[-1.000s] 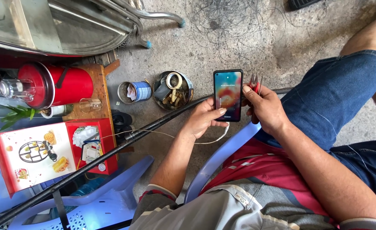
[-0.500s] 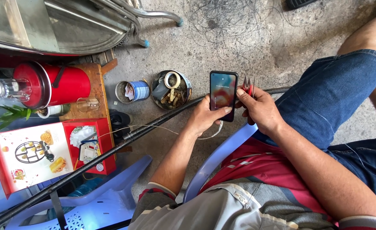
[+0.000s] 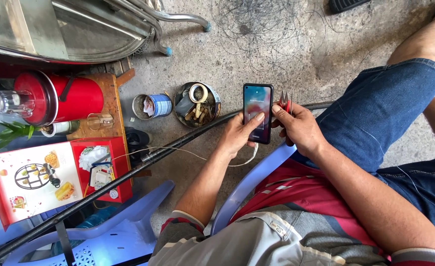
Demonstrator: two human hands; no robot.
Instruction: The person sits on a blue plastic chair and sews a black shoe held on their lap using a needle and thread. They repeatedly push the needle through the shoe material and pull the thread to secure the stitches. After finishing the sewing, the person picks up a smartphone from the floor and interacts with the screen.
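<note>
Head view, looking down at a seated person's lap and a concrete floor (image 3: 257, 54). A dark smartphone (image 3: 257, 112) is held upright between both hands, above the floor and just in front of the knees. The left hand (image 3: 237, 135) is curled around the phone's lower left edge, its thumb pressed on the lit screen. The right hand (image 3: 301, 129) is closed on the phone's right edge, and small red-handled snips (image 3: 286, 102) are pinched in the same fist, points upward, just beside the phone.

A white cable (image 3: 197, 153) hangs from the phone's base across a long black hose (image 3: 128, 172). It may be judged that the cable could be snagged or nicked by the snips, or the phone dropped onto the concrete, since the right hand's grip is shared.

To the left, a flat red box (image 3: 30, 180) with a white pictured lid is seen. Above it lies a red cylindrical flask (image 3: 59, 98). A small tin with a blue and white label (image 3: 153, 106) stands beside a round tin of odds and ends (image 3: 197, 105).
</note>
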